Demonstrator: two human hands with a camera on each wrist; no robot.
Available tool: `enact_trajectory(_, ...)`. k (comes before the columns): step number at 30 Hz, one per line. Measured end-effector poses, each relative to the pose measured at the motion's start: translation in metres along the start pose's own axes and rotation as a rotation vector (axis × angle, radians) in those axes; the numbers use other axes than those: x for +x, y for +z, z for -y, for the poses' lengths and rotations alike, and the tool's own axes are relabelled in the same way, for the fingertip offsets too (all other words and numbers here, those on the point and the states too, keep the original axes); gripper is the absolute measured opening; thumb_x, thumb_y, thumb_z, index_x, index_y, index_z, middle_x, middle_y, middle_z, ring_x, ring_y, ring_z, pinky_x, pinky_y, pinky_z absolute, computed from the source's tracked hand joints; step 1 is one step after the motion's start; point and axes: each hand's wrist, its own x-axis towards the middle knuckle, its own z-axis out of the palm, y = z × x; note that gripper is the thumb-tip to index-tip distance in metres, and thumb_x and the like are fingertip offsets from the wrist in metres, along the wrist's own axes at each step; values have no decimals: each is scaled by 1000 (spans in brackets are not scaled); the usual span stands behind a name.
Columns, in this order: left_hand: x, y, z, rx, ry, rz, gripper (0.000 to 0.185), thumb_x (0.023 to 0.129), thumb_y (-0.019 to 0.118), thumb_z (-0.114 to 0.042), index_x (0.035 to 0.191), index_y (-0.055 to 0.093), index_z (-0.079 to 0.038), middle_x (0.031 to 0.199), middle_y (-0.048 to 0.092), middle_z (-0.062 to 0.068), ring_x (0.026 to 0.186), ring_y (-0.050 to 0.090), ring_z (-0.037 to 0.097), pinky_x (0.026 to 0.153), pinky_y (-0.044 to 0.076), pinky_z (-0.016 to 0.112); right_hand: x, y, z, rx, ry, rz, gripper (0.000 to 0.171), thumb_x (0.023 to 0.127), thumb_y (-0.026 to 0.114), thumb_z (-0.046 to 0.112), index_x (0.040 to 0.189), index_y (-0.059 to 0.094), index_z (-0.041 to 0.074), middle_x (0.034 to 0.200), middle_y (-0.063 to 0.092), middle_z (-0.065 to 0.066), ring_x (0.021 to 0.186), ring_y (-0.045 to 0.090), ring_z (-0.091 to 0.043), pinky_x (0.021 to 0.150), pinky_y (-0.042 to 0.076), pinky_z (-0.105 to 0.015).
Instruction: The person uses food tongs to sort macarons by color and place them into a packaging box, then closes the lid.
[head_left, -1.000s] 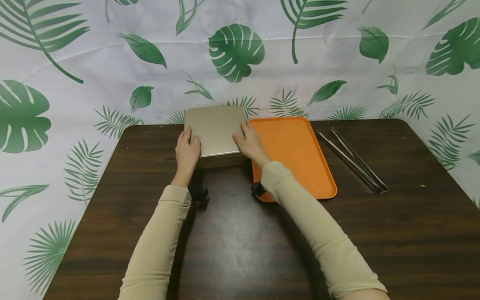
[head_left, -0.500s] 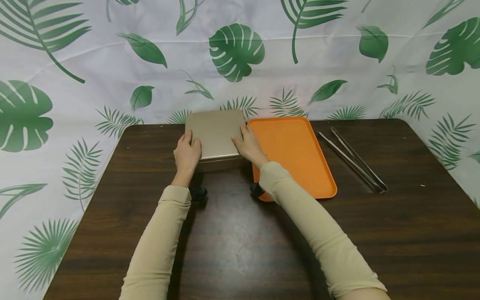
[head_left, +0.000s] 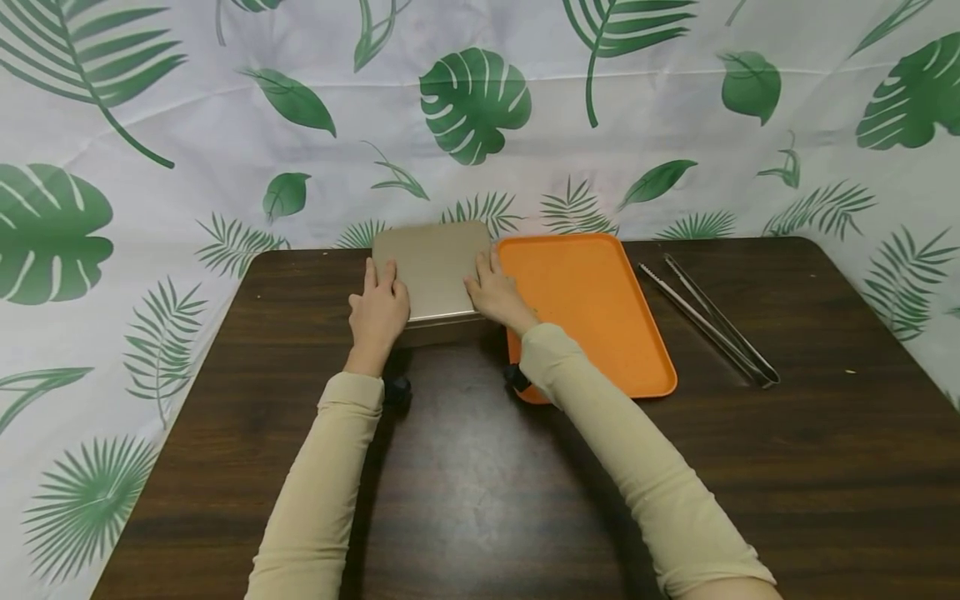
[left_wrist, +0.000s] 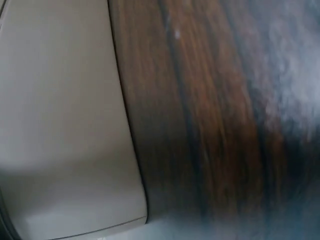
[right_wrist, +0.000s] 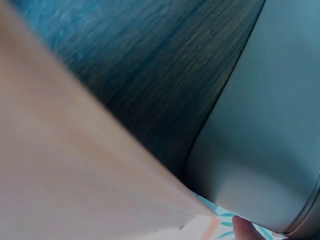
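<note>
A beige box with a slightly glossy lid (head_left: 435, 267) stands at the back of the dark wooden table, left of the middle. My left hand (head_left: 377, 317) lies on the left front part of the lid with its fingers stretched forward. At the opposite edge, my right hand (head_left: 498, 298) rests with its fingers extended over the lid's right side. The smooth side wall of the box (left_wrist: 65, 110) fills much of the left wrist view. In the right wrist view, a fingertip (right_wrist: 243, 228) shows by a lower corner of the box (right_wrist: 255, 150). The box's inside is hidden.
An orange tray (head_left: 592, 317) lies right of the box, partly under my right forearm. Metal tongs (head_left: 708, 321) lie farther right on the table (head_left: 465, 483). Behind the table hangs a white cloth (head_left: 555, 150) with green leaves.
The lid's far edge has come down slightly, and the lid sits a little lower. My left hand has moved from the left edge onto the top, fingers spread. My right fingers have shifted slightly onto the lid.
</note>
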Motion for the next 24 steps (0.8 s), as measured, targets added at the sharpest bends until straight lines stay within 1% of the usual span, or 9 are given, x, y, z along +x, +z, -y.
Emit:
enact_trajectory(4,2,-2,0,69,11,49,57,101,16,-45,155,13,-28,163,-4,4,119,38,54,89,46,63,-2,-1,1,-18,-6,17,66,104,27,39,155,-3,9,160,-19,-14,140,13,-57,116,18,-65)
enact_trajectory(6,2,-2,0,91,17,61,58,101,17,-47,155,13,-27,163,-4,6,121,36,54,90,45,64,-2,-2,2,-38,-13,21,67,104,27,40,154,-3,8,160,-18,-15,140,13,-56,116,18,-63)
enact_trajectory(9,3,-3,0,109,29,62,60,100,20,-47,155,14,-25,163,-1,8,123,36,54,91,45,64,-2,-1,2,-80,-21,15,67,104,26,41,154,-3,7,160,-16,-16,142,14,-53,118,18,-59)
enact_trajectory(14,2,-4,-1,120,46,50,61,99,23,-46,155,15,-23,163,1,11,124,36,54,89,46,64,-2,0,1,-143,-26,20,67,104,22,43,154,-5,7,160,-16,-17,146,9,-45,121,17,-53)
enact_trajectory(20,2,-3,0,128,62,40,61,99,24,-46,155,16,-22,163,3,12,125,35,55,89,46,65,-3,0,1,-154,-27,14,66,105,21,42,154,-5,7,159,-17,-17,148,5,-41,123,14,-49)
enact_trajectory(24,3,-3,3,136,58,49,62,99,23,-47,155,16,-23,163,2,11,125,36,54,89,46,65,-4,1,2,-142,-21,32,67,105,21,42,154,-6,6,159,-19,-17,148,5,-41,123,13,-49)
